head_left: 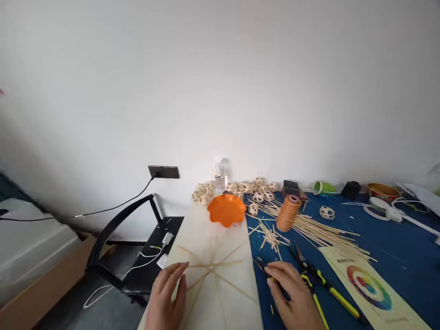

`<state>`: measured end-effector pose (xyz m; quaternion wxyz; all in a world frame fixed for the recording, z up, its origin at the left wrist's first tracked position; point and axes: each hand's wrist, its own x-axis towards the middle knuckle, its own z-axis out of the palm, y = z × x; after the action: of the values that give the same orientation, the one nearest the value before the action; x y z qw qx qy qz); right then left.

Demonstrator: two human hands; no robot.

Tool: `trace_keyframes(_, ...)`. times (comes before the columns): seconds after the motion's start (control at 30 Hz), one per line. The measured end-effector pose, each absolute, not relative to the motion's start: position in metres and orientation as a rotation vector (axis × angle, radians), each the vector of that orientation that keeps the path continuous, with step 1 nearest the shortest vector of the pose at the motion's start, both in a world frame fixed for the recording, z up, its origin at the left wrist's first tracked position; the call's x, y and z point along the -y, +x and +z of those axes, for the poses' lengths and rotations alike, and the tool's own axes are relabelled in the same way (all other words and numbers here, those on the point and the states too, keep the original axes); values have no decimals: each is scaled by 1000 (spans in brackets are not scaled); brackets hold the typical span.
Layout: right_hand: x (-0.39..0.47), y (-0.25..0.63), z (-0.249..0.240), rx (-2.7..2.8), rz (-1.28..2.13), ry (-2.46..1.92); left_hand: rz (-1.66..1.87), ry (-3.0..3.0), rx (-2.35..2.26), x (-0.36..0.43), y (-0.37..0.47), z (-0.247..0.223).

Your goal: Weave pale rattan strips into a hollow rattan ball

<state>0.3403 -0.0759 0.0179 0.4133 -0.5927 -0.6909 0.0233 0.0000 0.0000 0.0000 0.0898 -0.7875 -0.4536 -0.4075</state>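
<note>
Beside the left hand [167, 295], crossed strips [210, 267]

Crossed strips [212, 266], dish [227, 211] on tabletop [197, 233]

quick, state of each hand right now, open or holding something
Left hand: open, fingertips by the crossed strips.
Right hand: fingers at a dark-tipped tool; whether they are closed on it cannot be told.
</note>
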Motion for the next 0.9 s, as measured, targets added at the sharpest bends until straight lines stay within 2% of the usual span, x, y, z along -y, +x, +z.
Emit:
trace_keyframes(0.2, 65, 451, 15, 1635, 122, -1856, -1269, -2320, 1290, -7, 2, 5)
trace_keyframes(0.43, 14, 550, 3, 1497, 114, -2158, -1287, -2332, 1267, -11, 5, 8)
trace_keyframes(0.63, -48, 586, -1, 1405, 140, -2331, -1260, -2343, 1271, -13, 4, 7)
trace_keyframes(0.9, -96, 587, -13, 1215, 276, -2368, -1284, -2322, 1336, -10, 4, 9)
